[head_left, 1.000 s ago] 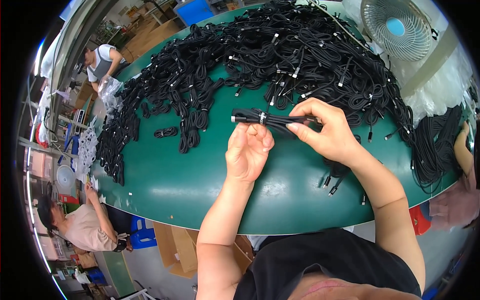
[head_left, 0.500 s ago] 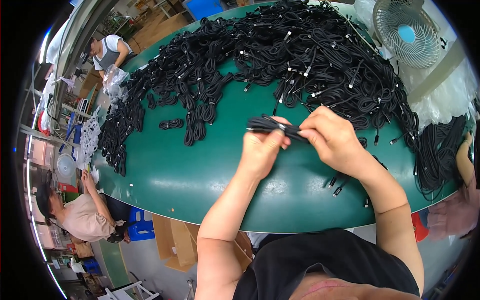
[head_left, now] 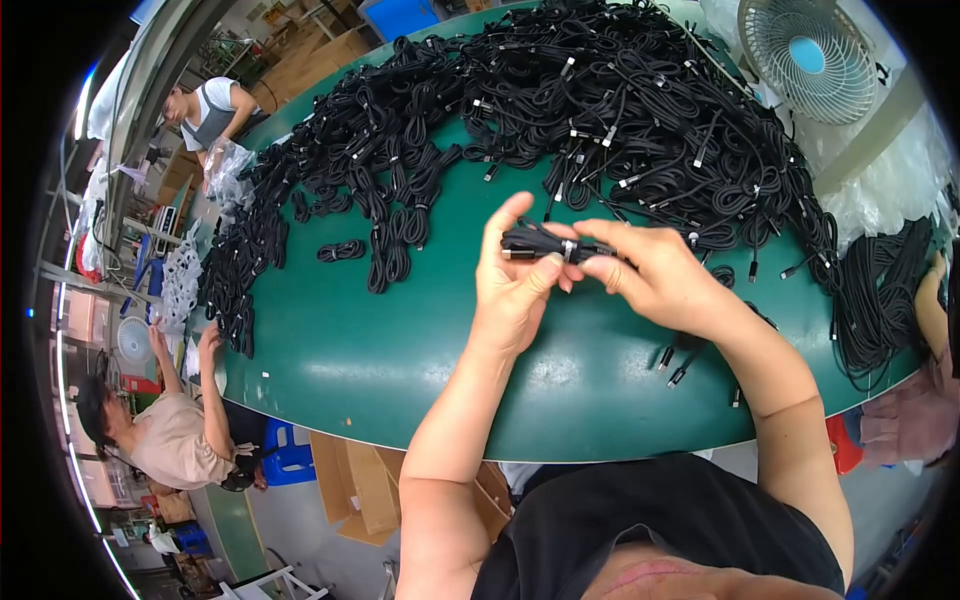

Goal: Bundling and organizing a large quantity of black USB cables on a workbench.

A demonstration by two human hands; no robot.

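A coiled black cable [head_left: 535, 241], bundled with a band round its middle, is held between my two hands above the green table [head_left: 400, 345]. My left hand [head_left: 515, 275] grips the bundle with the thumb on its near side, the index finger raised off it. At the bundle's right end, the thumb and fingers of my right hand [head_left: 645, 265] close on it. Just beyond my hands lies a big heap of black cables [head_left: 640, 100] with silvery plugs. A single coiled cable [head_left: 341, 250] rests apart to the left. Loose cable plugs [head_left: 672, 367] lie near my right forearm.
Standing fans are at the far right [head_left: 808, 60] and far left [head_left: 134, 340]. Clear plastic bags [head_left: 870, 180] lie by the right fan. Two people [head_left: 170, 435] [head_left: 225, 110] are on the left; another person's sleeve [head_left: 910, 415] shows at right. Below the table edge stands a cardboard box [head_left: 365, 485].
My left index finger has lifted away from the bundle, and the bundle has turned slightly in my hands. The near-left person's arms have moved apart.
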